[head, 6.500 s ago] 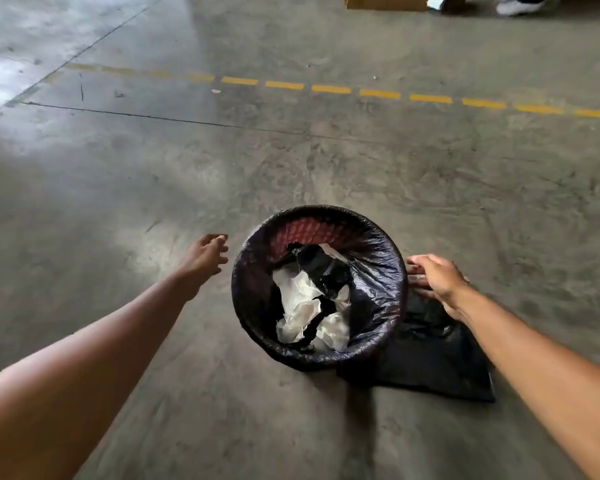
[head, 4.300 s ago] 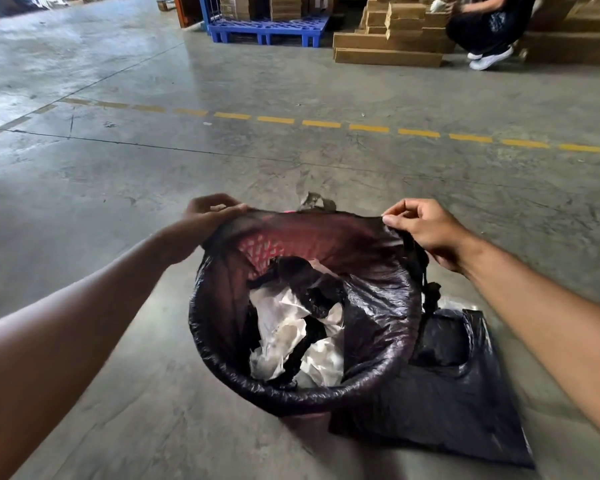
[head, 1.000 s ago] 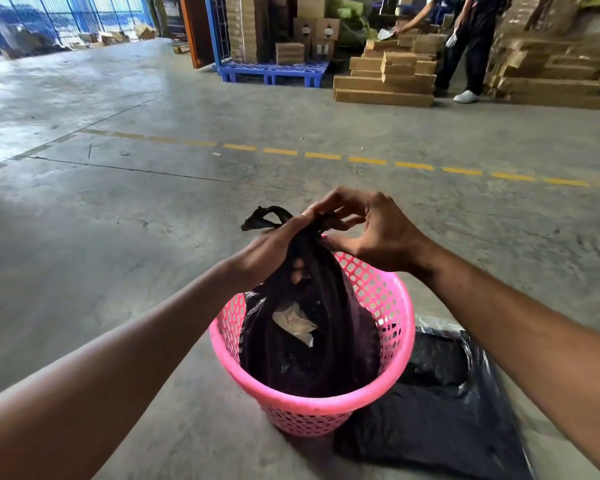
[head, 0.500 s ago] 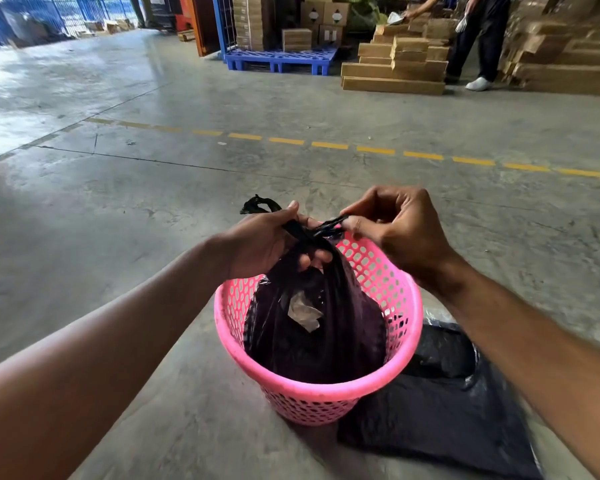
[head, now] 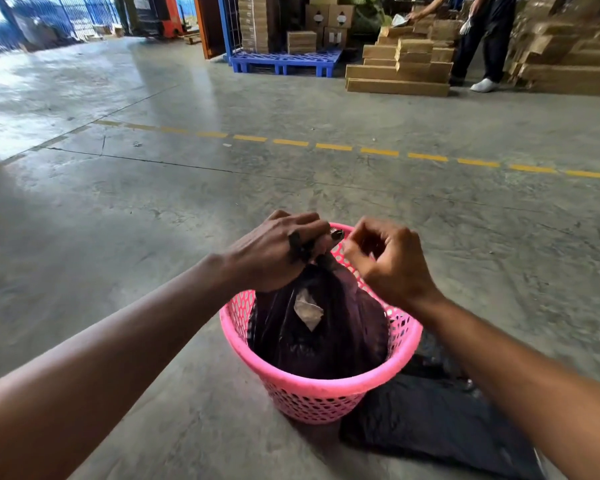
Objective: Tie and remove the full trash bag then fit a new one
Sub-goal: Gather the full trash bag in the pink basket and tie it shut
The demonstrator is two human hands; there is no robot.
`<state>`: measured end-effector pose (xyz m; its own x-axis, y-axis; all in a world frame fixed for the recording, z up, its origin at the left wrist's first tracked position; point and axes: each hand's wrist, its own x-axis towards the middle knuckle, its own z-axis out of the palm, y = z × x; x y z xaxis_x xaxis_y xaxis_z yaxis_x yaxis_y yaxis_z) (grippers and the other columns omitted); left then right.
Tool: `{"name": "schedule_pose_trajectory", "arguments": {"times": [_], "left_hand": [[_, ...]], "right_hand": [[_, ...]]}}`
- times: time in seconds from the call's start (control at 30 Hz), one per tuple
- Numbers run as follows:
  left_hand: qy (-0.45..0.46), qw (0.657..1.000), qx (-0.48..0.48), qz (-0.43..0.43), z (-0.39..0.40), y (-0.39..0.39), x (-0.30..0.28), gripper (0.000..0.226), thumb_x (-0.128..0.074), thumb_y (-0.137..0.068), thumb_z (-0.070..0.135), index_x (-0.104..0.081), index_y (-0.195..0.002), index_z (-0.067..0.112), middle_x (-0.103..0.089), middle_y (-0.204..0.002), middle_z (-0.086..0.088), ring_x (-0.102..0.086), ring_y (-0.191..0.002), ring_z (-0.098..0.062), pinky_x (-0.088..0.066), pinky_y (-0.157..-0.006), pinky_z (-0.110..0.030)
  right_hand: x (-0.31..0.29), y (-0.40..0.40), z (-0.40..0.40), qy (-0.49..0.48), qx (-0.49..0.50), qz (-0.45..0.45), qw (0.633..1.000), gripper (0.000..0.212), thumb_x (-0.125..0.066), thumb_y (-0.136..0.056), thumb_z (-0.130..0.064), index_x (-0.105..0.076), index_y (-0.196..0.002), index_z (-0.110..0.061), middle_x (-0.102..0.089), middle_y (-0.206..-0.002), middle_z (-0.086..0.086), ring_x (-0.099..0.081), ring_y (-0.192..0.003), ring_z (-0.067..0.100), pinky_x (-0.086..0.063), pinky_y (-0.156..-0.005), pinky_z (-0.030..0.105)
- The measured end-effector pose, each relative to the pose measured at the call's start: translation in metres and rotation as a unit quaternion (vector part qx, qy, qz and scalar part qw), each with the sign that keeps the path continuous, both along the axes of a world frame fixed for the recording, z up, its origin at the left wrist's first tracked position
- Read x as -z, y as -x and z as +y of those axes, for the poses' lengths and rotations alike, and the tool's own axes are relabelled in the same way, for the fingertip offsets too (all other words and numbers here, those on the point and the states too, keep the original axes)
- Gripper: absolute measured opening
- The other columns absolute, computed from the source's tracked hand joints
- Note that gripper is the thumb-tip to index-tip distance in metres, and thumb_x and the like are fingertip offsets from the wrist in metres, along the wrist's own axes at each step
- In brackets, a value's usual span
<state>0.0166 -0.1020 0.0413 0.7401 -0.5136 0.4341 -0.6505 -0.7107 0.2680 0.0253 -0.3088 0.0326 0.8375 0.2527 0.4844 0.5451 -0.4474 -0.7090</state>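
Head view shows your left hand (head: 278, 252) clenched around the gathered neck of the full black plastic trash bag (head: 321, 327), which sits in the pink perforated plastic basket (head: 321, 386), while your right hand (head: 390, 261) pinches a loose tail, apparently to cinch the knot.

Daylight floods in from the open far-left side, leaving pale glare on the concrete floor (head: 42, 98). Soft shadows only; near forearms are slightly blurred. Wide-angle bending shows at the frame edges.

Concrete floor (head: 187, 209) — blue pallet (head: 284, 60), stacked cartons (head: 399, 64).
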Motion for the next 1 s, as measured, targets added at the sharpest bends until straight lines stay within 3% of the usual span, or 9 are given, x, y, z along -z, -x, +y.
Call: {"name": "schedule_pose_trajectory", "arguments": {"times": [0.07, 0.17, 0.27, 0.33, 0.43, 0.57, 0.7, 0.87, 1.0], "left_hand": [[-0.055, 0.997, 0.014, -0.058, 0.004, 0.008, 0.007, 0.022, -0.044, -0.107, 0.026, -0.061, -0.097, 0.017, -0.06, -0.103, 0.0, -0.06, -0.093, -0.022, -0.044, -0.088, -0.036], [-0.076, 0.994, 0.015, -0.071, 0.008, 0.015, 0.02, 0.024, -0.048, -0.105, 0.028, -0.067, -0.103, 0.013, -0.059, -0.128, -0.006, -0.06, -0.116, -0.024, -0.042, -0.105, -0.039], [-0.08, 0.993, 0.013, -0.082, 0.009, 0.019, 0.025, 0.026, -0.05, -0.104, 0.028, -0.069, -0.103, 0.01, -0.058, -0.135, -0.011, -0.056, -0.124, -0.029, -0.041, -0.109, -0.039], [-0.074, 0.994, 0.022, -0.075, 0.007, 0.021, 0.025, 0.026, -0.05, -0.104, 0.027, -0.069, -0.1, 0.009, -0.057, -0.135, -0.013, -0.056, -0.122, -0.032, -0.044, -0.104, -0.042], [-0.052, 0.996, 0.036, -0.056, 0.005, 0.019, 0.024, 0.025, -0.051, -0.104, 0.024, -0.067, -0.093, 0.008, -0.056, -0.135, -0.013, -0.058, -0.114, -0.031, -0.046, -0.095, -0.042], [0.025, 0.999, 0.026, -0.004, 0.006, 0.019, 0.031, 0.025, -0.047, -0.105, 0.025, -0.067, -0.096, 0.013, -0.051, -0.139, -0.006, -0.057, -0.12, -0.021, -0.044, -0.101, -0.037], [0.116, 0.991, -0.045, 0.044, 0.013, 0.015, 0.034, 0.027, -0.043, -0.106, 0.032, -0.063, -0.088, 0.035, -0.046, -0.115, -0.002, -0.053, -0.111, -0.02, -0.042, -0.101, -0.041], [0.106, 0.988, -0.067, 0.094, 0.025, 0.008, 0.032, 0.041, -0.038, -0.106, 0.041, -0.06, -0.075, 0.025, -0.052, -0.085, 0.008, -0.056, -0.092, -0.013, -0.043, -0.086, -0.044], [0.12, 0.982, -0.035, 0.143, 0.026, 0.0, 0.033, 0.05, -0.037, -0.106, 0.047, -0.052, -0.068, 0.02, -0.053, -0.073, -0.002, -0.056, -0.079, -0.027, -0.044, -0.079, -0.048]], "right_hand": [[-0.018, -0.014, 0.004, -0.018, 0.004, 0.024, 1.0, 0.009, -0.063, -0.083, -0.014, -0.069, -0.089, -0.018, -0.07, -0.078, -0.007, -0.06, -0.061, 0.005, -0.047, -0.059, 0.021], [-0.033, -0.026, 0.012, 0.036, -0.086, 0.016, 0.995, 0.061, -0.047, -0.078, 0.004, -0.064, -0.127, -0.027, -0.066, -0.121, -0.008, -0.067, -0.074, 0.014, -0.05, -0.065, 0.018], [-0.037, -0.034, 0.02, 0.088, -0.18, 0.009, 0.98, 0.078, -0.041, -0.071, 0.006, -0.061, -0.136, -0.031, -0.056, -0.145, -0.011, -0.065, -0.071, 0.015, -0.056, -0.067, 0.031], [-0.039, -0.039, 0.021, 0.137, -0.185, 0.009, 0.973, 0.064, -0.044, -0.072, 0.0, -0.072, -0.121, -0.029, -0.072, -0.12, -0.011, -0.069, -0.075, 0.012, -0.056, -0.069, 0.033], [-0.042, -0.041, 0.014, 0.183, -0.167, 0.026, 0.968, 0.039, -0.053, -0.075, -0.005, -0.08, -0.096, -0.024, -0.074, -0.078, -0.016, -0.068, -0.07, -0.004, -0.047, -0.064, 0.012], [-0.037, -0.04, 0.005, 0.231, -0.133, -0.007, 0.964, 0.02, -0.061, -0.076, -0.02, -0.076, -0.09, -0.022, -0.074, -0.078, -0.006, -0.068, -0.072, 0.009, -0.055, -0.071, 0.032], [-0.034, -0.041, -0.006, 0.229, -0.118, -0.01, 0.966, 0.011, -0.066, -0.074, -0.024, -0.067, -0.085, -0.023, -0.068, -0.07, -0.005, -0.063, -0.062, 0.01, -0.052, -0.061, 0.031], [-0.03, -0.041, -0.009, 0.221, -0.147, 0.037, 0.963, 0.02, -0.082, -0.075, -0.029, -0.067, -0.087, -0.022, -0.063, -0.065, -0.006, -0.056, -0.055, 0.001, -0.038, -0.055, 0.012], [-0.029, -0.045, -0.011, 0.212, -0.168, 0.067, 0.96, 0.013, -0.082, -0.078, -0.028, -0.07, -0.081, -0.023, -0.073, -0.071, -0.001, -0.07, -0.067, 0.014, -0.053, -0.065, 0.031]]}}
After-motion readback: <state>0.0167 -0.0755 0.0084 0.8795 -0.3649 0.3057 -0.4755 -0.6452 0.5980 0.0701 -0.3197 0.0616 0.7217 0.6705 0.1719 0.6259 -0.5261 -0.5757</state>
